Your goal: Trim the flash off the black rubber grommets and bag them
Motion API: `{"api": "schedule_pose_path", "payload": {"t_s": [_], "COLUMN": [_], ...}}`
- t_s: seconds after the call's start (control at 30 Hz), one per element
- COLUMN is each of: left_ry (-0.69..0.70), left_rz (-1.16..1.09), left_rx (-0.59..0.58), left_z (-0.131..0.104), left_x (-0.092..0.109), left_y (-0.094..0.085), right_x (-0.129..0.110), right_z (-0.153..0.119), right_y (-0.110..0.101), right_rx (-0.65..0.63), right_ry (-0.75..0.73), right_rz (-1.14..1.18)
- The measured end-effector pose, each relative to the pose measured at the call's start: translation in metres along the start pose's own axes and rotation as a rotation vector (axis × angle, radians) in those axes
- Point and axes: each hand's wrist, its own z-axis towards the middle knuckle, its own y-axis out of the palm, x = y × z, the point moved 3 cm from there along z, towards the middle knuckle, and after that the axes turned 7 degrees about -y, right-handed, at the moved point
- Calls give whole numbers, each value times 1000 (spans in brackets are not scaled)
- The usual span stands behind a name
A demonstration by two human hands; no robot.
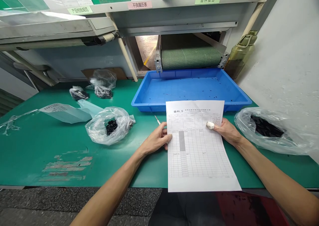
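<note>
A white printed form (199,163) with a ruled table and a few handwritten entries is held upright before me, over the front edge of the green table. My left hand (157,138) pinches its left edge between thumb and fingers. At the right edge, my right hand (228,131) grips the sheet, its thumb wrapped in white tape and lying on the front; the other fingers are hidden behind the paper. A slim pen-like stick (157,120) pokes out just above my left fingers; whether it is held or lies on the table, I cannot tell.
Behind the form sits a blue tray (149,86) with scattered small black pieces, below a green conveyor belt (190,58). Open plastic bags of black parts flank me, one left (94,133), one right (241,119). Smaller bags (103,86) lie farther back. A bottle (240,53) stands by the wall.
</note>
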Motion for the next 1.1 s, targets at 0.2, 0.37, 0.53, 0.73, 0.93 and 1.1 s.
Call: {"api": "schedule_pose_path", "payload": {"t_s": [0.2, 0.37, 0.53, 0.73, 0.93, 1.1], "left_ry": [7, 6, 10, 12, 13, 14], "left_rz": [-2, 4, 6, 6, 6, 8], "left_rx": [-6, -3, 1, 4, 6, 3], "left_z": [1, 2, 2, 1, 1, 1], "left_x": [-1, -1, -1, -1, 0, 0], "left_y": [-1, -1, 0, 0, 0, 0], "right_x": [1, 1, 1, 0, -2, -3], "right_z": [0, 0, 0, 0, -1, -1], "right_y": [0, -1, 0, 0, 1, 1], "right_rx": [0, -5, 9, 5, 14, 19], "right_ry": [1, -3, -1, -6, 23, 31], "right_rz": [-2, 4, -13, -16, 0, 0]}}
